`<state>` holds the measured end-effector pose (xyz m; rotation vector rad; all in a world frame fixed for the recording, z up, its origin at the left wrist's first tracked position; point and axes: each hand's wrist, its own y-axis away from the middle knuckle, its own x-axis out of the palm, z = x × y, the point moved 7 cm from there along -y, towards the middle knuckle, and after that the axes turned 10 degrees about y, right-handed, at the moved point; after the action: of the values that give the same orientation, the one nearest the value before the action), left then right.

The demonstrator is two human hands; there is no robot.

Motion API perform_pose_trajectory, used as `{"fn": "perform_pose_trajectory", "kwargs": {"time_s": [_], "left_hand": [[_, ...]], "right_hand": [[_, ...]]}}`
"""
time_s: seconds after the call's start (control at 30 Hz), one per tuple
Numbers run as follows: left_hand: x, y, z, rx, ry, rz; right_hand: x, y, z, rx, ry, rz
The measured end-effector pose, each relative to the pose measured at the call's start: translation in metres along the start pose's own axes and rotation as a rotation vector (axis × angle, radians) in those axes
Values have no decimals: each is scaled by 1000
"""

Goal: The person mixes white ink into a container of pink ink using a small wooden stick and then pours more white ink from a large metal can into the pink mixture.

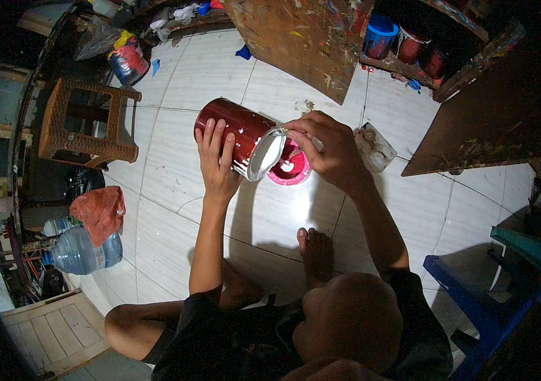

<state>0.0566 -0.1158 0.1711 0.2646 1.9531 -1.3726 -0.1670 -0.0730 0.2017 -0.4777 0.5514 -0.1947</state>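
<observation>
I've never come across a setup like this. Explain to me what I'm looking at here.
There is no robot here, just a person working with two bare hands. The single picture comes from the left one of two wide fisheye cameras worn on the person's head. It looks down, so the forearms reach in from below and straight edges bend near the rim.

The left hand holds a dark red can, tilted, with a white coating or liquid showing at its mouth. The right hand is at the can's rim; whether it pinches something small is unclear. Just beyond the mouth is a pink container on the pale tiled floor. Off to the left are a brown stool and a large clear bottle.
</observation>
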Motion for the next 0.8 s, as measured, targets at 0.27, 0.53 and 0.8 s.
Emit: {"fn": "perform_pose_trajectory", "kwargs": {"time_s": [0.27,0.53,0.8], "left_hand": [[-1,-4,-3,4,4,2],[-4,-4,-1,13,-10,0],[-5,-8,-2,28,-26,-7]], "right_hand": [[0,0,-2,-7,29,-13],[-1,-1,2,-26,32,-32],[-3,-2,3,-22,20,-26]]}}
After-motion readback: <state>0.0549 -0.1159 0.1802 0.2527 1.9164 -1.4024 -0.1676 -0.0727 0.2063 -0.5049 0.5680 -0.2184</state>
